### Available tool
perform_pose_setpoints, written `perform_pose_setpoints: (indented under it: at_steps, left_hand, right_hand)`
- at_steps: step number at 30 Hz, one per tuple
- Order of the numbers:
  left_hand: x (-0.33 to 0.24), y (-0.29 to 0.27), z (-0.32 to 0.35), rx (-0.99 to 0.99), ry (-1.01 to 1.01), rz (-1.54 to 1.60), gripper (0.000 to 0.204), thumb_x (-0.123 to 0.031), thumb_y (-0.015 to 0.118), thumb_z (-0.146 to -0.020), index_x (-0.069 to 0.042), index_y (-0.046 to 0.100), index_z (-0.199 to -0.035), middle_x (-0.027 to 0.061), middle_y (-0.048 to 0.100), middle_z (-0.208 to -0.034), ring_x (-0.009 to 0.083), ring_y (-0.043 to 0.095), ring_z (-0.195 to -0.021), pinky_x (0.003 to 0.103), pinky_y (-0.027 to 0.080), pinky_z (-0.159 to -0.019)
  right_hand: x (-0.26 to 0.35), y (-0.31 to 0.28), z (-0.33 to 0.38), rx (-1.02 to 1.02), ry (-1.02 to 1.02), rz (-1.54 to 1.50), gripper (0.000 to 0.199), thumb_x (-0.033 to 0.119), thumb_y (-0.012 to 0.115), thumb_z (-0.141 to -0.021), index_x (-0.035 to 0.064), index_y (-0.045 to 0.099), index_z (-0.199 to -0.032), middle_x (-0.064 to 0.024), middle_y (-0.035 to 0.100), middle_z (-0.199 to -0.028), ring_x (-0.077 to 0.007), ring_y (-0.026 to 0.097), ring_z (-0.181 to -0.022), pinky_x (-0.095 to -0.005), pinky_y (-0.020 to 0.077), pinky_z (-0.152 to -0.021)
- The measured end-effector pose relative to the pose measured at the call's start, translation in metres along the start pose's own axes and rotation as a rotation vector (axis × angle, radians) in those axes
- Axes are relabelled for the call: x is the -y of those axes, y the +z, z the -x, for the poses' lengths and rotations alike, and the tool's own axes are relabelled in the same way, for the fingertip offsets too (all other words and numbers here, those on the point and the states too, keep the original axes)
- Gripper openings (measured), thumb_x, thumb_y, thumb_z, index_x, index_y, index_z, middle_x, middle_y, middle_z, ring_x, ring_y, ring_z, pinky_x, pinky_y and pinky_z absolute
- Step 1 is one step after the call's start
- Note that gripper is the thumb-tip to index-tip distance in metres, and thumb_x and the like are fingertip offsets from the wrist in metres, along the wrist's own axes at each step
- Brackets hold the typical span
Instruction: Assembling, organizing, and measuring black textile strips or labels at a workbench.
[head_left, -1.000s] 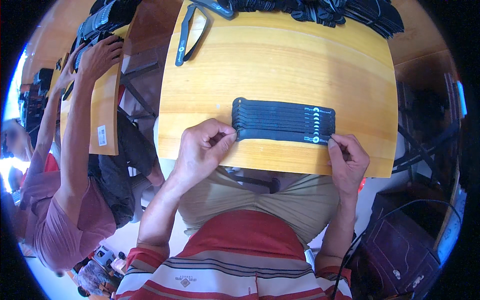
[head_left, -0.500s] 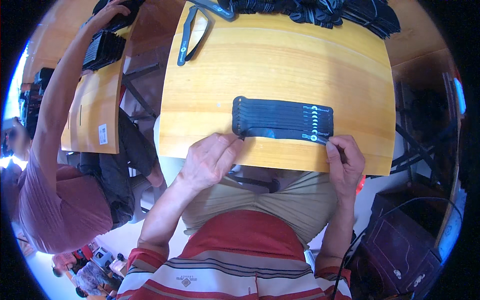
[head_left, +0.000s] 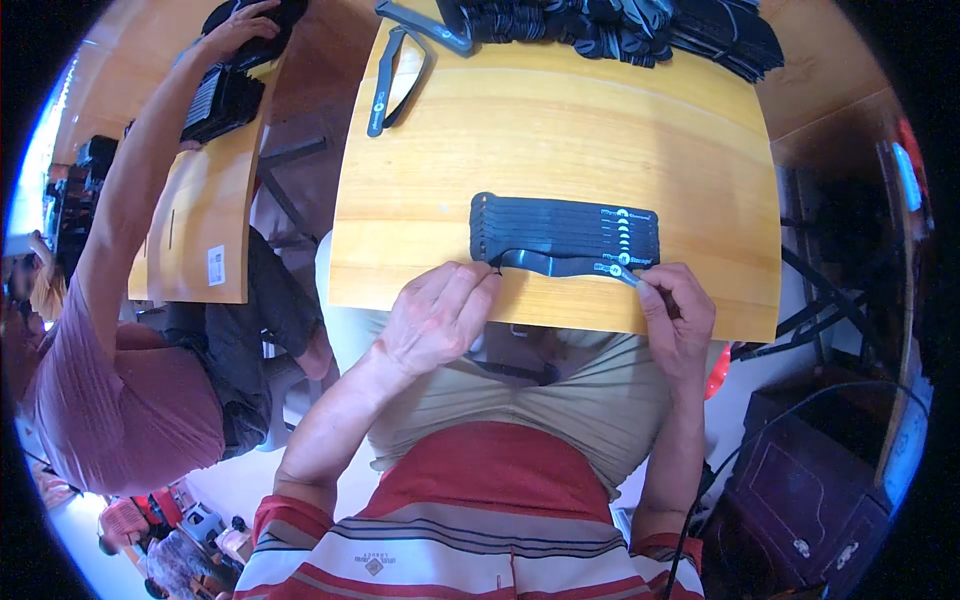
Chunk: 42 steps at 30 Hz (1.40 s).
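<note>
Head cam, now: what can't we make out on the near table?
- Head view: left tip of the lifted, narrow black fabric strap, hidden by the left hand.
- Head view: that strap's right tip, covered by the right hand.
- Head view: most of each lower strap in the overlapped black fabric row, covered by its neighbours.
- Head view: far side of the black strap bundles, cut off by the top edge.

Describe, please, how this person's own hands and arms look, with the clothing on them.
The left hand and the right hand are bare: no gloves, rings or watch show. The forearms are uncovered below short red sleeves with greyish bands. A thin black cable passes by the right one.
</note>
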<state>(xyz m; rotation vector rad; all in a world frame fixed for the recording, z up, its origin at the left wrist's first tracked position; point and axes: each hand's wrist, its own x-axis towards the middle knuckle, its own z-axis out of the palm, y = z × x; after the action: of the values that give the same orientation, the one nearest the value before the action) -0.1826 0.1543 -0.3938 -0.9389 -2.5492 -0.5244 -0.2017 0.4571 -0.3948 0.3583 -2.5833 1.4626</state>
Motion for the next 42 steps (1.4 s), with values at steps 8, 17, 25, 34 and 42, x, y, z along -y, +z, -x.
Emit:
perform_pose_setpoints:
  at_steps: [8, 17, 25, 34, 42]
  left_hand:
    - [-0.065, 0.021, -0.015, -0.077, 0.015, 0.281, 0.032, -0.003, 0.07, -0.072, 0.0, 0.065, -0.103, 0.0124, 0.066, -0.092, 0.0262, 0.067, -0.076, 0.037, 0.056, -0.063]
    - [-0.056, -0.04, 0.022, -0.168, -0.211, 0.323, 0.03, 0.009, 0.074, -0.072, 0.0, 0.064, -0.098, 0.0145, 0.068, -0.091, 0.0292, 0.069, -0.075, 0.037, 0.056, -0.063]
    - [-0.081, -0.056, 0.026, -0.106, -0.143, 0.432, 0.024, 0.006, 0.074, -0.078, -0.001, 0.063, -0.098, 0.0133, 0.067, -0.09, 0.0272, 0.068, -0.073, 0.037, 0.055, -0.061]
    - [0.0, -0.013, 0.003, -0.053, -0.799, 0.414, 0.008, -0.006, 0.069, -0.095, 0.001, 0.068, -0.097, 0.0076, 0.066, -0.075, 0.0122, 0.061, -0.067, 0.029, 0.05, -0.064]
    - [0.008, 0.0, -0.004, -0.025, -0.85, 0.425, 0.012, -0.013, 0.072, -0.09, -0.002, 0.072, -0.096, 0.0139, 0.07, -0.075, 0.0259, 0.067, -0.065, 0.037, 0.051, -0.063]
  right_hand:
    - [-0.001, 0.001, 0.002, 0.02, 0.004, -0.08, 0.006, 0.0, 0.066, -0.091, -0.0006, 0.066, -0.097, -0.0096, 0.063, -0.086, -0.0166, 0.058, -0.072, -0.0289, 0.0473, -0.066]
    - [-0.01, -0.002, 0.005, -0.024, -0.066, -0.1, 0.006, 0.002, 0.063, -0.094, -0.0011, 0.066, -0.099, -0.0123, 0.064, -0.086, -0.021, 0.061, -0.073, -0.0315, 0.0494, -0.069]
    - [-0.008, -0.001, 0.009, -0.058, -0.009, -0.072, 0.007, 0.002, 0.063, -0.094, -0.0016, 0.065, -0.099, -0.0115, 0.065, -0.087, -0.019, 0.062, -0.074, -0.0304, 0.0497, -0.07]
    - [-0.002, 0.0, 0.0, -0.081, 0.067, -0.054, 0.008, 0.002, 0.066, -0.093, -0.0026, 0.067, -0.099, -0.0097, 0.065, -0.082, -0.0138, 0.059, -0.07, -0.0288, 0.0484, -0.066]
    - [-0.008, 0.002, -0.005, -0.105, 0.075, -0.022, 0.008, 0.001, 0.066, -0.092, -0.0036, 0.068, -0.098, -0.0089, 0.066, -0.082, -0.012, 0.057, -0.068, -0.0277, 0.0466, -0.063]
